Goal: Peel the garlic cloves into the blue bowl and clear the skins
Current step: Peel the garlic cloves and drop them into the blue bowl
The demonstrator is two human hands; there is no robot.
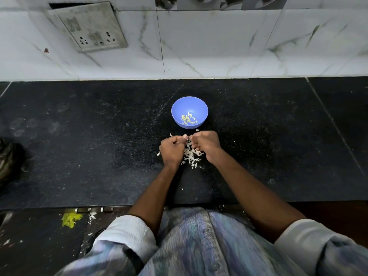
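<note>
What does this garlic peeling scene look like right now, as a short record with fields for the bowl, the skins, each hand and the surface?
bowl: round blue plastic bowl, upright on the counter, beyond the hands
bowl contents: pale peeled garlic cloves at the bottom
skins: loose pile of white papery garlic skins on the counter, between and under the hands
left hand: fingers curled, fingertips meeting the right hand's; what they pinch is too small to tell
right hand: fingers curled, working against the left
surface: black speckled stone counter
</note>
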